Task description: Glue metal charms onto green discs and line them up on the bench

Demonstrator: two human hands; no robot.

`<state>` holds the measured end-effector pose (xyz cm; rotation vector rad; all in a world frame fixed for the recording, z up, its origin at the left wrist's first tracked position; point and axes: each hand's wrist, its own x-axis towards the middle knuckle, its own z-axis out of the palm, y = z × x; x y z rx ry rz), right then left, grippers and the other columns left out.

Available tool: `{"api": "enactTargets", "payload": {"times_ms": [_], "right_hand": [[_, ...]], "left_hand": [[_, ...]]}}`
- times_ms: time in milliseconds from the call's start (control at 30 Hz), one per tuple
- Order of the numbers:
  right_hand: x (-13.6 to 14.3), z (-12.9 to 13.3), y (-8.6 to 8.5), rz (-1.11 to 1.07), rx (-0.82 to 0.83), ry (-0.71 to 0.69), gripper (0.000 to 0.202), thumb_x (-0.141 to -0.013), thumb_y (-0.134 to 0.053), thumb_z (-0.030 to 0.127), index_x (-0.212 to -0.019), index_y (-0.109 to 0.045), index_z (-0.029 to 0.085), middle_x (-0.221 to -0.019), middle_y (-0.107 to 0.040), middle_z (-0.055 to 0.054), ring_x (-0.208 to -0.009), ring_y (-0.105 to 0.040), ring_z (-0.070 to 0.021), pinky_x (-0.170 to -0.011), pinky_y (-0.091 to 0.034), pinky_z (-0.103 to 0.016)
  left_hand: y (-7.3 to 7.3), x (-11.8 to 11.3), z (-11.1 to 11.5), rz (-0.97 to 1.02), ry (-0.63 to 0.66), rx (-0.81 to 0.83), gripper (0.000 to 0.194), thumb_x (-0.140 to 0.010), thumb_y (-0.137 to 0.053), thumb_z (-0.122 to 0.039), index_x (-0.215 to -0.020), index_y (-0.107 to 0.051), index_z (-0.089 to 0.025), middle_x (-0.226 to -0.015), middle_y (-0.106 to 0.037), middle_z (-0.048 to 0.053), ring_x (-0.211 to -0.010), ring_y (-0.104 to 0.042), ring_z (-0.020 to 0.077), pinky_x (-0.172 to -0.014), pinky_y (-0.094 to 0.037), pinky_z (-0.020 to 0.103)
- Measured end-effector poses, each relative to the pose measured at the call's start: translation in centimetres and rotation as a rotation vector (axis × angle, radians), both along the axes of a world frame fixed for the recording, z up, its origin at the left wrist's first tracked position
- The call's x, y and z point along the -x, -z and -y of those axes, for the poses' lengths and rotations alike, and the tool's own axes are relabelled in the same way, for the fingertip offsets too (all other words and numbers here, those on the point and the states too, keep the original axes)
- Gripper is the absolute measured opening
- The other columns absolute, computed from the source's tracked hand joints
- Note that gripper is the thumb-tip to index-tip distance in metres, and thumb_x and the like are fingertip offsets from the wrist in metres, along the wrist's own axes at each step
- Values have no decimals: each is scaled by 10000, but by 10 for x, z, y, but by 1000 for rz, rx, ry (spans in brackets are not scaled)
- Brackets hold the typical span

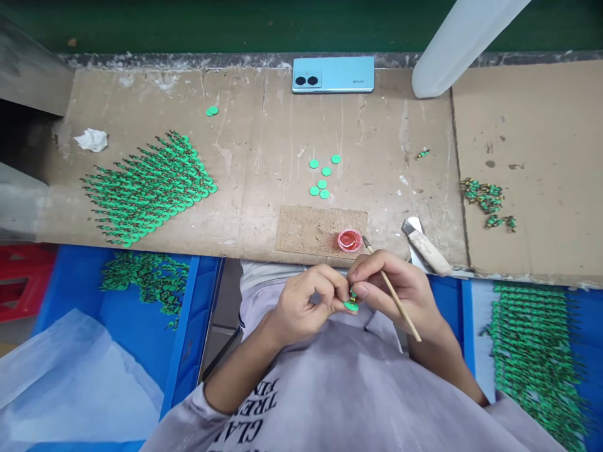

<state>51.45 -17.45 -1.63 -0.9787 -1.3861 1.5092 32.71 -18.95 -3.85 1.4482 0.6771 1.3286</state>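
My left hand (308,301) is closed, pinching a green disc (350,306) at its edge in front of my shirt. A small green and gold figurine (353,296) stands up from that disc. The thumb and forefinger of my right hand (396,289) close on the figurine's upper part, which they mostly hide. A thin wooden paintbrush (396,296) lies across the same hand, its dark tip pointing up and left. Just beyond my fingers sits a small pink-rimmed cup (349,240) of red liquid, on a cardboard piece (301,229).
Loose green discs (326,171) lie mid-table, below a light blue phone (333,75). Rows of finished-looking figurines (151,188) stand left; unmounted figurines (485,196) lie right. A tape-wrapped blade (426,248) rests near the edge. Blue bins (198,320) flank my lap.
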Motion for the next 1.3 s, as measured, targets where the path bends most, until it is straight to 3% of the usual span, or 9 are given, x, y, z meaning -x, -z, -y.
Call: {"api": "enactTargets", "payload": {"times_ms": [267, 500, 733, 900, 1067, 1300], "right_hand": [[2, 1, -1, -1, 17, -7, 107, -933, -799, 304, -927, -709, 246, -833, -756, -4, -686, -690, -142, -602, -547, -254], [2, -4, -5, 53, 31, 35, 144, -922, -805, 354, -891, -720, 242, -785, -719, 1, -632, -633, -135, -557, -506, -253], [2, -6, -8, 89, 61, 48, 188, -911, -805, 385, -846, -713, 234, -708, -663, 17, -556, -554, -121, -503, -450, -253], [5, -8, -10, 67, 114, 40, 228, -905, -810, 420, -834, -699, 233, -643, -607, 33, -532, -534, -122, -479, -430, -250], [4, -8, -8, 57, 80, 39, 201, -909, -806, 397, -851, -697, 238, -702, -647, 20, -581, -574, -129, -493, -437, -247], [4, -7, -6, 70, 56, 48, 229, -911, -805, 419, -839, -694, 233, -718, -664, 12, -581, -581, -130, -503, -454, -251]], "left_hand": [[3, -1, 2, 9, -4, -39, 366, -913, -604, 32, -785, -370, -219, -868, -632, -20, -719, -653, 81, -610, -608, 160], [0, -3, -1, -33, -64, -49, 265, -903, -746, -65, -884, -525, -211, -860, -681, -11, -782, -712, 124, -686, -618, 218], [-4, -1, -5, -115, -80, -124, 266, -890, -789, -100, -907, -549, -214, -839, -700, -13, -776, -699, 129, -711, -592, 234], [2, -3, -2, -49, -63, -62, 272, -890, -773, -73, -885, -538, -208, -857, -692, -6, -786, -700, 128, -711, -615, 234], [2, -5, -1, 73, -13, 27, 264, -906, -743, -52, -897, -531, -209, -874, -673, -14, -787, -705, 113, -674, -636, 198], [1, -5, -2, 80, -13, 59, 279, -890, -792, -104, -873, -532, -206, -854, -675, -17, -772, -709, 115, -675, -635, 198]]}}
